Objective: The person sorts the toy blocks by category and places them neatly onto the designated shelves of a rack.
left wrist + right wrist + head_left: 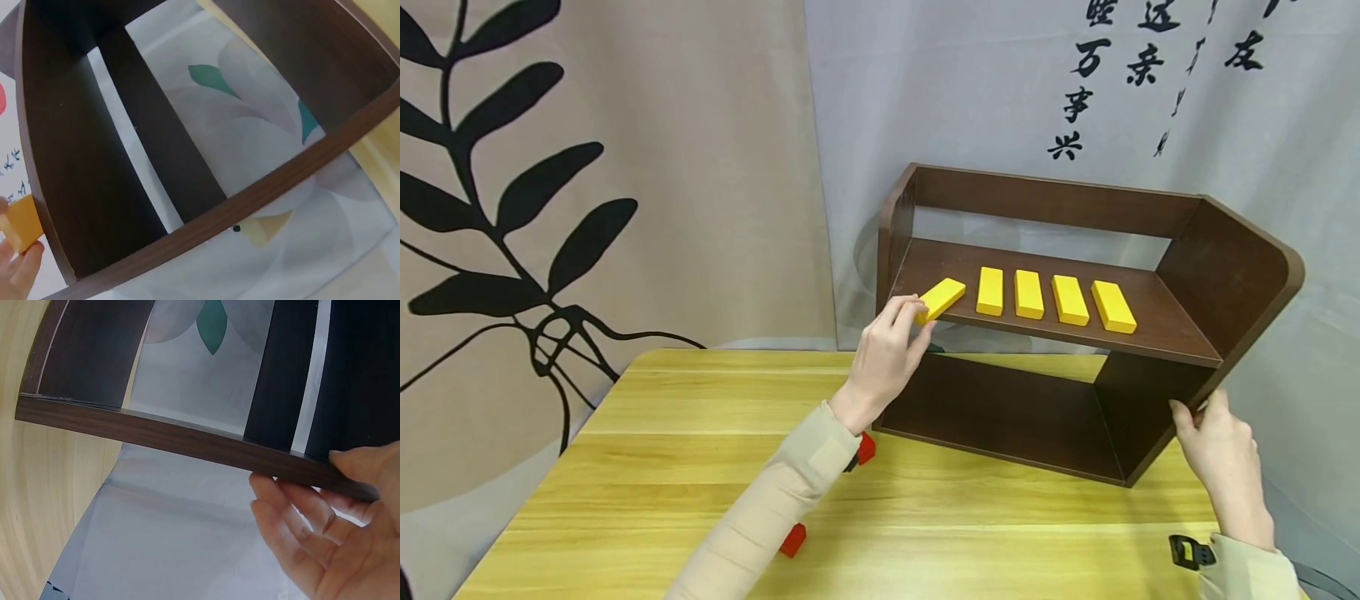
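Beige cloth (pixel 722 167), black leaf print (pixel 591 244); grey cloth (pixel 970 100) beside (brushed characters (pixel 1077 104)); red pieces (pixel 867 448) on wooden table (pixel 625 467).

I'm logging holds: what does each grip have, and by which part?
Left grip: a yellow block, by its near end. Right grip: the brown shelf, by its right panel's front edge.

A beige hanging fabric (pixel 715 167) covers the left of the backdrop, printed with a large black leafy branch (pixel 508 104). Beside it, a pale grey fabric (pixel 940 92) hangs in soft folds, bearing columns of black Chinese characters (pixel 1077 103); the left wrist view shows green leaf shapes (pixel 211 79) printed on pale cloth. Before them stands a yellowish wood-grain table (pixel 700 467) with a rounded far-left corner. The light is soft.
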The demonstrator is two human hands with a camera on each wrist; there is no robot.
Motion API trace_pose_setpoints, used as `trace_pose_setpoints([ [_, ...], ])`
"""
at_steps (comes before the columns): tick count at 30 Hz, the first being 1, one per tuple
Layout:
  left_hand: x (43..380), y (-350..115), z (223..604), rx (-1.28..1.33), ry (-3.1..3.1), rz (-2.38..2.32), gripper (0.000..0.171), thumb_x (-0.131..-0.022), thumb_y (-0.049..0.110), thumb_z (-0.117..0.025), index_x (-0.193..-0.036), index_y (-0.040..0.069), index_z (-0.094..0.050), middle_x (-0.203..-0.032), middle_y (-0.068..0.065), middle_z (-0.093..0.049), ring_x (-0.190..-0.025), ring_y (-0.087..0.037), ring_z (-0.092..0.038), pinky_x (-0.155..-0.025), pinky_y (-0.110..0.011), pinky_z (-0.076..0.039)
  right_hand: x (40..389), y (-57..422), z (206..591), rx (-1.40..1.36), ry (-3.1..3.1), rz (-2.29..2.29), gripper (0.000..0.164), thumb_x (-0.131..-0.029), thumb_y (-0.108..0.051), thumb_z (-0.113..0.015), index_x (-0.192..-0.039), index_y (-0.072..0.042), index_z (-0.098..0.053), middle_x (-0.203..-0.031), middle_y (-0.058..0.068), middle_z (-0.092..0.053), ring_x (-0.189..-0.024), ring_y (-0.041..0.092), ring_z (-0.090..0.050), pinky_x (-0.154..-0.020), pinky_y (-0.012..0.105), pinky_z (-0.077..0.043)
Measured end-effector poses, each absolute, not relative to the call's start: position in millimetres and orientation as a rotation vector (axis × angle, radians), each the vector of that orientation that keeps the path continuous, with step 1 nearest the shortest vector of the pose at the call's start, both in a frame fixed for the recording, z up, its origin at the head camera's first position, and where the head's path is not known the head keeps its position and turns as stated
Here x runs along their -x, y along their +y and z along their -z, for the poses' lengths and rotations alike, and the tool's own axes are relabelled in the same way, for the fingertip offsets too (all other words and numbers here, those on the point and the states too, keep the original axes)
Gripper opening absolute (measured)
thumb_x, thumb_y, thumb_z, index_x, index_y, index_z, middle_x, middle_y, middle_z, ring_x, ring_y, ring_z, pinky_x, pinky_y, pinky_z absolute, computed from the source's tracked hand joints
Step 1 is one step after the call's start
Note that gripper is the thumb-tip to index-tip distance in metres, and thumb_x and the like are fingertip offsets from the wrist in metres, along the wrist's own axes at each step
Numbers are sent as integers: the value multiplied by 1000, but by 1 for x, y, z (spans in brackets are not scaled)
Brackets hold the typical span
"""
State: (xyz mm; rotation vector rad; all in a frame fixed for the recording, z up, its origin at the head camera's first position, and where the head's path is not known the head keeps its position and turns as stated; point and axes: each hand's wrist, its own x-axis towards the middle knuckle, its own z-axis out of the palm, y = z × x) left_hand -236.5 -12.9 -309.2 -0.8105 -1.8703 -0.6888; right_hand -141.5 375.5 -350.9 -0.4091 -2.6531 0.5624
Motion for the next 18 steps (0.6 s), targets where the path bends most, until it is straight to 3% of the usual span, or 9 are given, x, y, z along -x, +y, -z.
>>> trace_pose_setpoints([
  [4,238,-14,310,827,-1860,595,17,-85,13,-71,-95,0,-66,-103,-12,-68,-105,-26,-67,-88,-30,-55,141,376,351,409,-2654,-565,37,-98,-31,-44,-99,6,-39,-77,28,-57,-68,50,-55,-51,48,-38],
  [8,238,-14,313,825,-1886,429,25,-88,17,-68,-109,4,-68,-113,-10,-69,-115,-25,-62,-93,-34,-52,141,376,351,408,-2656,-567,37,-98,-31,-44,-99,5,-39,-76,27,-57,-68,50,-55,-51,48,-38],
  [12,237,-15,317,834,-1937,280,37,-90,22,-65,-124,7,-63,-128,-9,-63,-125,-23,-55,-100,-41,-47,141,375,351,402,-2649,-566,36,-98,-31,-44,-99,5,-39,-77,28,-57,-69,52,-55,-52,49,-38],
  [18,239,-15,319,875,-1997,182,43,-93,25,-61,-132,9,-57,-139,-8,-54,-132,-21,-49,-108,-45,-41,142,376,351,396,-2646,-565,36,-98,-30,-45,-100,6,-39,-78,29,-58,-71,54,-55,-52,51,-38],
])
